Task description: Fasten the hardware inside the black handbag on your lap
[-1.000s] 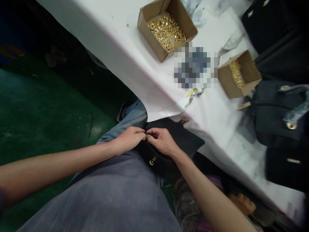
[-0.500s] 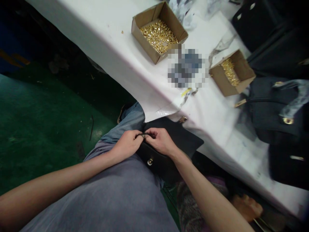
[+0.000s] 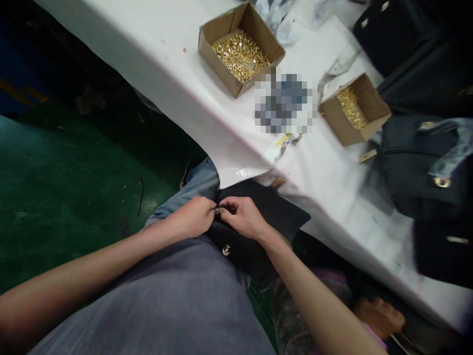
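Observation:
A black handbag (image 3: 258, 231) with a small gold clasp (image 3: 225, 250) lies on my lap, half under the white table's edge. My left hand (image 3: 192, 217) and my right hand (image 3: 242, 216) meet at the bag's top edge. Both have their fingers pinched together on a thin dark strap or small part of the bag. What sits between the fingertips is too small to make out.
The white table (image 3: 177, 79) carries two open cardboard boxes of small gold fittings (image 3: 240, 49) (image 3: 354, 109) and several black bags (image 3: 417, 158) at the right. A green floor (image 3: 55, 187) lies at the left. Another person's hand (image 3: 380, 318) shows low at the right.
Both hands stay pinched together at the bag's top, shifting only slightly. The view has drifted a little, so the table and boxes sit further left.

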The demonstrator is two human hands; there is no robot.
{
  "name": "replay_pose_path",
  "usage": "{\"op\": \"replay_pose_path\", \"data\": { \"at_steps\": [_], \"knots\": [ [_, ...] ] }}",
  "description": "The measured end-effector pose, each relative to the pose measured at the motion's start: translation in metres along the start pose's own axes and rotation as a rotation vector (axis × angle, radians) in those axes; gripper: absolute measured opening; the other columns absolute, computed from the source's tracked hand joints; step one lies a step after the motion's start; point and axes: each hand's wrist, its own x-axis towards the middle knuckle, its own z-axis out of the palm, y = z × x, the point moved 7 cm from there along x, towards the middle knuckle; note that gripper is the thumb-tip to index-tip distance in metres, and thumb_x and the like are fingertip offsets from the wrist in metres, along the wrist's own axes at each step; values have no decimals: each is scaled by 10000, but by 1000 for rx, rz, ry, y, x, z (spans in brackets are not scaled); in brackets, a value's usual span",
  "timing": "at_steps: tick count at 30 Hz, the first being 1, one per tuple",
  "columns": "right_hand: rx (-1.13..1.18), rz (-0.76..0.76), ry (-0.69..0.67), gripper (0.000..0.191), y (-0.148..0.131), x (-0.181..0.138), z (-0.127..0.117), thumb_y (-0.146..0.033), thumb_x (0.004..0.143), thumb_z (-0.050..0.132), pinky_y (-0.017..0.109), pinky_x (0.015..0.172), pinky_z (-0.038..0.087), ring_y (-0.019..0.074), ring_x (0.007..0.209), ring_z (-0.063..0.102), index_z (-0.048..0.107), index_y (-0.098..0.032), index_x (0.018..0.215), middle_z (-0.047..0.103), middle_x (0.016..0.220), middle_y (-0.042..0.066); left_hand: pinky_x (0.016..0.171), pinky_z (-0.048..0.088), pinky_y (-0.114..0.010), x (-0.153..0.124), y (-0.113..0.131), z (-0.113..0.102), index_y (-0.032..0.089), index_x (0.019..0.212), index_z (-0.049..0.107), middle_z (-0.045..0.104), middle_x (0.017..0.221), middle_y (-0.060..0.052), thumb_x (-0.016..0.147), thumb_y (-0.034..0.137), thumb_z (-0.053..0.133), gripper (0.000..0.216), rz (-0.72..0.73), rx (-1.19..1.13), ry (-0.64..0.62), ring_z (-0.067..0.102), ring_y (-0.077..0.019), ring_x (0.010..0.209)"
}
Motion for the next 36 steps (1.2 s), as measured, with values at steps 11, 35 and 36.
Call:
{"op": "replay_pose_path", "data": {
  "at_steps": [11, 35, 36],
  "knots": [
    [-6, -35, 6, 144, -1, 1, -1, -236, 913, 667, 258, 642, 408, 145, 688, 611, 797, -184, 886, 732, 759, -21, 649, 332, -332, -5, -7, 2, 195, 817, 740, 764, 813, -88, 1023, 223, 566, 271, -72, 71, 153, 678, -224, 732],
    [-5, -52, 11, 151, -1, -2, -2, -225, 901, 648, 262, 627, 384, 134, 663, 565, 794, -189, 886, 702, 743, -32, 651, 371, -332, -4, 3, 4, 177, 824, 733, 768, 801, -93, 1034, 128, 549, 283, -15, 167, 152, 702, -221, 724],
    [-8, -51, 11, 154, 0, -2, -2, -227, 905, 646, 264, 622, 381, 134, 658, 559, 795, -190, 890, 699, 741, -32, 659, 383, -336, -5, 4, 5, 176, 848, 745, 777, 825, -102, 1038, 128, 547, 278, -24, 195, 155, 714, -231, 743]
  ]
}}
